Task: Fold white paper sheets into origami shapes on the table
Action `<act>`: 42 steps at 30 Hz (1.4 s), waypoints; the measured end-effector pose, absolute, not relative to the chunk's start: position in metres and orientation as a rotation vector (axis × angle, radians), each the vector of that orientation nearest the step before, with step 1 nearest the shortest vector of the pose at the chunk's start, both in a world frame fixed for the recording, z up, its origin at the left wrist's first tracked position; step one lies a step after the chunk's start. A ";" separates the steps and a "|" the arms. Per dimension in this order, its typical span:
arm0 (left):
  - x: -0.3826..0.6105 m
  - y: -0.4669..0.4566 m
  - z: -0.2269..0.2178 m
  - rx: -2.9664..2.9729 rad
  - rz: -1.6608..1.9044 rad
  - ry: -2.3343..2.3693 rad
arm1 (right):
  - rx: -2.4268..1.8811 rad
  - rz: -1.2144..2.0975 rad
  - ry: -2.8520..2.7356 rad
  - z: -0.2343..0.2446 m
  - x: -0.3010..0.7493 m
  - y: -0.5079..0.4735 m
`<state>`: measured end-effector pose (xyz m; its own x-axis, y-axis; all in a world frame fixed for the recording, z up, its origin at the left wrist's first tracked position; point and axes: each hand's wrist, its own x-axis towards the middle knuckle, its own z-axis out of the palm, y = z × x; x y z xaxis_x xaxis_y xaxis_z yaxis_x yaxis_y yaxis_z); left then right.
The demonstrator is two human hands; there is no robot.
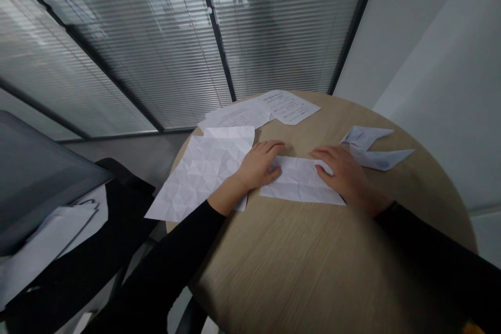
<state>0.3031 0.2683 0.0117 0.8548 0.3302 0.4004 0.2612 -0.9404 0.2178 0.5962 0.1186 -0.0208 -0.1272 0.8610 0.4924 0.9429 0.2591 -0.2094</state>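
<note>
A creased white sheet of paper (299, 181), long and narrow with a fold line down its middle, lies on the round wooden table (282, 255). My left hand (261, 163) rests at its left end, fingers stretched past the far edge and thumb on the paper, with a gap between. At the right end, my right hand (341, 168) lies much the same way, thumb apart from the fingers and touching the paper. Under and beside my left wrist spreads a larger sheet (199, 169) covered in triangular creases.
Printed sheets (289, 107) lie at the table's far edge. Beyond my right hand is a folded paper piece (376, 147) with two pointed arms. To the left, a chair (43, 167) holds more papers (55, 240). Blinds (274, 26) and a wall (438, 62) stand behind.
</note>
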 end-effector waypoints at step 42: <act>0.303 0.262 0.000 2.800 0.517 0.246 | -1.569 0.067 -2.164 -0.039 0.591 0.115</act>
